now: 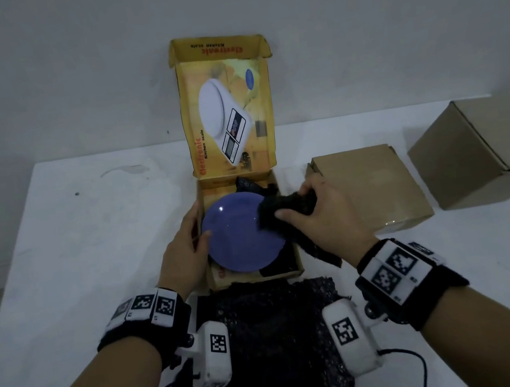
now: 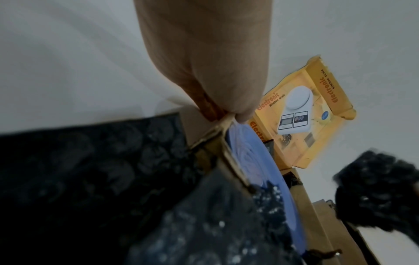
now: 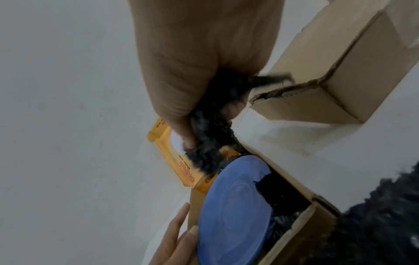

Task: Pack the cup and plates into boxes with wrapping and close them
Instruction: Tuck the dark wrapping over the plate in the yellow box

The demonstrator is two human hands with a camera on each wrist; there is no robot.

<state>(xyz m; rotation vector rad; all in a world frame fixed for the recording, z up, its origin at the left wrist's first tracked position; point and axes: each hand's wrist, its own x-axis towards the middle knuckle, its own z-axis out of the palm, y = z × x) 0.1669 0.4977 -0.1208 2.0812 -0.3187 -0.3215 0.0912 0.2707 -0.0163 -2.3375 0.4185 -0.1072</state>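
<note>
A blue plate (image 1: 237, 238) (image 3: 235, 206) lies flat in the open yellow kitchen-scale box (image 1: 256, 280), on black bubble wrap. The box lid (image 1: 229, 115) stands upright against the wall. My left hand (image 1: 200, 222) (image 2: 229, 114) pinches the box's left wall, thumb on the plate's rim and fingers outside. My right hand (image 1: 294, 202) (image 3: 211, 114) grips a bunched flap of the black bubble wrap (image 1: 269, 214) (image 3: 211, 148) over the plate's right edge. More of that wrap (image 1: 314, 250) trails over the box's right wall.
A loose sheet of black bubble wrap (image 1: 276, 331) lies on the white table (image 1: 91, 249) in front of the box. A flat brown carton (image 1: 374, 186) sits just right of my right hand. A bigger brown box (image 1: 483, 151) stands at the far right.
</note>
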